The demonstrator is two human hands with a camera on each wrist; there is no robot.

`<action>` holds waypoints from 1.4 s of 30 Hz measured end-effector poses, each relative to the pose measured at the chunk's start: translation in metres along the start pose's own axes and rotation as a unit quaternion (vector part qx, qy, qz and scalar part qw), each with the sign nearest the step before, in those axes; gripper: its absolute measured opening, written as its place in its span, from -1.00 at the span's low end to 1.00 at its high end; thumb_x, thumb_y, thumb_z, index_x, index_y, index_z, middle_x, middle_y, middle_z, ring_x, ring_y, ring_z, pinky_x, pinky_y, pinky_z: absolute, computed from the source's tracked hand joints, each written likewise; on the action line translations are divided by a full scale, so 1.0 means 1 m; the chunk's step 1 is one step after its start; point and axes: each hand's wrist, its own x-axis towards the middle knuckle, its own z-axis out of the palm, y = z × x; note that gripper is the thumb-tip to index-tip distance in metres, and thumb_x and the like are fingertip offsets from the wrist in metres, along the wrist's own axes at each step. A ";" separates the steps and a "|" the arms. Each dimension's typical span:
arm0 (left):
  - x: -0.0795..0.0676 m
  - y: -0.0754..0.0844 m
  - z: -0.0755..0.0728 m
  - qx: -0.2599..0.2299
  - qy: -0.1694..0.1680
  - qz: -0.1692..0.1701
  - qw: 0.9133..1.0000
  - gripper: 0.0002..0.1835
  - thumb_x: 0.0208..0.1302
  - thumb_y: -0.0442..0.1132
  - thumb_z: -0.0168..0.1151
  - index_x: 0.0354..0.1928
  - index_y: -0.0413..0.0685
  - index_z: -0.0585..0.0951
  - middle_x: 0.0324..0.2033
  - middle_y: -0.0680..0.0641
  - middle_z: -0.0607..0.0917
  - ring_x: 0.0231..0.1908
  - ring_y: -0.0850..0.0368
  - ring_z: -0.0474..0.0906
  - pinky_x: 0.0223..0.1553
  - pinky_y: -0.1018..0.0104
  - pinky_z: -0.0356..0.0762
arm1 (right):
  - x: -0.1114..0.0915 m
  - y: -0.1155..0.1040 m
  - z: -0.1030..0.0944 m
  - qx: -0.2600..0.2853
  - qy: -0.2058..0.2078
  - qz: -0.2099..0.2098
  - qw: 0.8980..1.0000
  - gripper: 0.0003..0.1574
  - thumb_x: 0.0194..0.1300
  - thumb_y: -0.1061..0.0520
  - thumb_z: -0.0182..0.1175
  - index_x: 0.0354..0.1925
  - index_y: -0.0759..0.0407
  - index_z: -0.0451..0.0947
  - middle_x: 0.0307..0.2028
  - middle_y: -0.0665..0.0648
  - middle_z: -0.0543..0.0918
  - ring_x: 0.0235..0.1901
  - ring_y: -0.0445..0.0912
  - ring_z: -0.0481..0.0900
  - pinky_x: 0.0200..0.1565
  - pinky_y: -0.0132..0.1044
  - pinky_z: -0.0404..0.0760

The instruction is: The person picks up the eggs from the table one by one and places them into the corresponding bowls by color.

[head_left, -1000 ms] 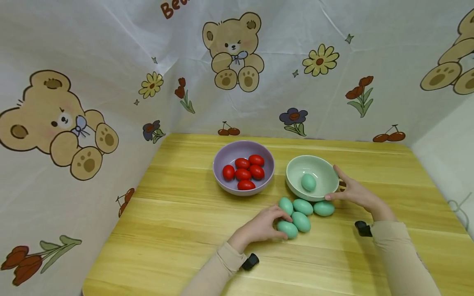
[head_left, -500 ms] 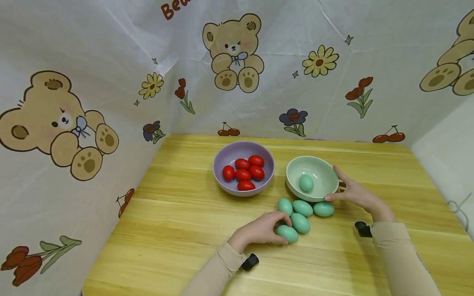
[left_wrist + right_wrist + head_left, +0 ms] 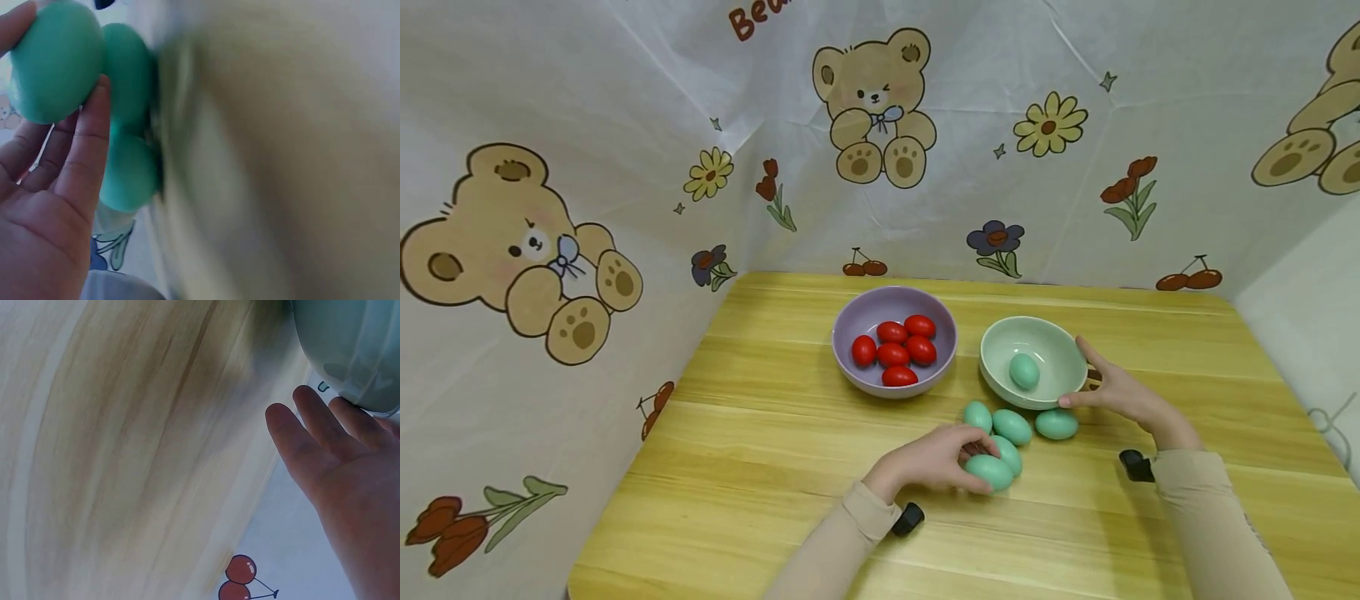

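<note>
My left hand [image 3: 925, 461] pinches a green egg [image 3: 991, 472] between thumb and fingertips; the left wrist view shows the same held egg [image 3: 57, 62] large, with two other green eggs behind it. Close by on the table lie several more, among them one green egg [image 3: 1012, 427] just in front of the light green bowl [image 3: 1060, 358]. Inside that bowl sits a single green egg [image 3: 1024, 371]. My right hand [image 3: 1116, 393] rests against the bowl's right side, thumb at the near rim; in the right wrist view its fingers [image 3: 325, 425] are extended, some touching the wall.
Left of the green bowl stands a purple bowl [image 3: 847, 379] with several red eggs [image 3: 892, 355] in it. The wooden table [image 3: 737, 433] meets a white cloth [image 3: 955, 192] printed with bears and flowers at the back and left.
My left hand first drew the pinched egg a little toward me, then moved it right, overlapping the neighbouring egg. The egg in the green bowl shifted slightly. My right hand stayed at the bowl.
</note>
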 end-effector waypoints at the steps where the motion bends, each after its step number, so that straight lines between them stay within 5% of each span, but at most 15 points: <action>1: 0.003 0.002 -0.002 -0.011 0.001 0.002 1.000 -0.59 0.05 -0.11 0.41 -0.05 0.09 0.51 -0.16 0.27 0.53 -0.14 0.48 0.42 -0.10 0.62 0.40 | 0.000 0.000 0.000 0.001 0.000 0.000 1.000 0.35 0.13 0.08 0.32 0.42 0.06 -0.54 0.38 0.42 -0.27 0.22 0.46 -0.01 0.07 0.37 0.16; 12: 0.038 0.025 -0.046 -0.104 0.065 0.022 0.992 -0.58 0.10 -0.19 0.37 0.01 -0.01 0.49 -0.14 0.17 0.54 -0.11 0.34 0.44 -0.01 0.48 0.41 | 0.002 0.003 0.000 -0.002 0.001 -0.001 1.000 0.34 0.14 0.08 0.31 0.42 0.09 -0.54 0.37 0.44 -0.24 0.21 0.46 0.02 0.07 0.37 0.17; 19: 0.061 0.024 -0.064 -0.099 0.111 -0.015 0.989 -0.53 0.10 -0.14 0.36 0.08 -0.02 0.52 -0.10 0.17 0.55 -0.09 0.33 0.45 -0.02 0.50 0.41 | -0.001 0.000 0.000 0.002 0.002 -0.003 1.000 0.34 0.14 0.08 0.31 0.42 0.10 -0.52 0.37 0.45 -0.22 0.22 0.45 0.01 0.08 0.37 0.16; 30: 0.094 0.021 -0.073 -0.063 0.147 -0.064 0.985 -0.47 0.09 -0.13 0.37 0.12 -0.10 0.51 -0.07 0.09 0.55 -0.12 0.25 0.47 -0.13 0.51 0.44 | 0.002 0.001 0.003 0.002 0.001 -0.005 1.000 0.34 0.13 0.05 0.33 0.43 0.12 -0.49 0.38 0.42 -0.19 0.22 0.41 0.06 0.09 0.32 0.21; 42: 0.119 0.017 -0.065 -0.011 0.175 -0.103 0.979 -0.51 0.08 -0.18 0.36 0.08 -0.11 0.52 -0.09 0.01 0.58 -0.15 0.26 0.45 -0.13 0.54 0.39 | -0.002 -0.005 0.000 -0.005 0.006 0.003 1.000 0.34 0.13 0.05 0.33 0.43 0.13 -0.50 0.37 0.44 -0.21 0.22 0.43 0.03 0.08 0.34 0.20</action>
